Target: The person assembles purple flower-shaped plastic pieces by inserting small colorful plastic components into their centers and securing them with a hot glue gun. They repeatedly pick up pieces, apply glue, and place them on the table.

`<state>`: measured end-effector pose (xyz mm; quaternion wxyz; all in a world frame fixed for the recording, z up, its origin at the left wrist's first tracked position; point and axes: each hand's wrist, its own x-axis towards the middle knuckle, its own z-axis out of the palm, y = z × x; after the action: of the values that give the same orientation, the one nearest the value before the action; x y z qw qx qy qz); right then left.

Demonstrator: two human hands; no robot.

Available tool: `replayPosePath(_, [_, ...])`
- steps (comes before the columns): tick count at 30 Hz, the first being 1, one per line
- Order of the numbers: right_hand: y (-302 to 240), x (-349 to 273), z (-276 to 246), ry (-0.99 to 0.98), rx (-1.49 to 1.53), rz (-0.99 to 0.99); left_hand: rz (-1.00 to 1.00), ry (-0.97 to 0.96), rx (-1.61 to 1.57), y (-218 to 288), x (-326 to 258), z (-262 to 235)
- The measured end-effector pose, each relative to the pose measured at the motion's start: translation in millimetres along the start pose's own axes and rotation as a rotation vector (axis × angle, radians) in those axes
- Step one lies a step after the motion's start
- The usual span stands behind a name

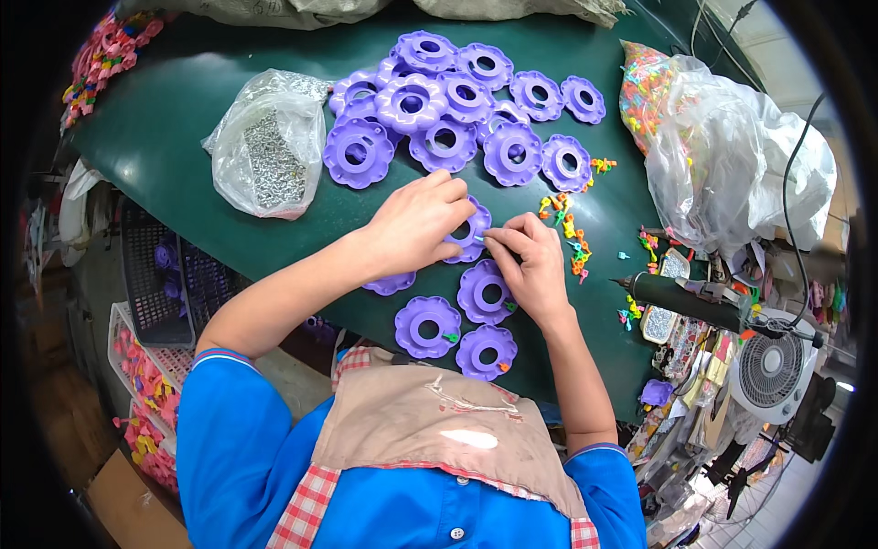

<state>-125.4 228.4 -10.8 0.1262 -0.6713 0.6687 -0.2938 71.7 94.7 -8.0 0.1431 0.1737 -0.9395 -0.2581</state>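
Observation:
My left hand (416, 220) grips the left rim of a purple flower-shaped plastic ring (481, 218) at the table's middle. At the ring's right side, my right hand (535, 270) pinches a small light-blue piece (479, 239) against it; its exact shape is too small to tell. Nearer to me lie a ring with a green piece (428, 316), one with an orange piece (476, 364) and another beside a green piece (476, 285). A further ring (391, 284) is partly hidden under my left forearm. Beyond my hands, several purple rings (412, 103) are heaped.
Loose coloured plastic pieces (569, 225) lie right of my right hand. A clear bag of small metal parts (277, 165) stands left, a bag of coloured pieces (695, 146) far right. A dark pointed tool (686, 302) juts in near a fan (773, 371). Crates (151, 274) stand lower left.

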Motion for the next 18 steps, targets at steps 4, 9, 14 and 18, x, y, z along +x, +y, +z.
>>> replayPosePath(4, [2, 4, 6, -0.009, -0.029, 0.055, -0.012, 0.018, -0.016, 3, 0, 0])
replayPosePath(9, [3, 3, 4, 0.090, 0.206, 0.241, -0.030, 0.013, 0.041, 5, -2, -2])
replayPosePath(14, [-6, 8, -15, -0.125, -0.006, 0.189, -0.053, -0.018, -0.003, 0, -5, -26])
replayPosePath(18, [-9, 16, -14, -0.280, -0.117, 0.303, -0.038, 0.231, 0.055, -4, 65, -12])
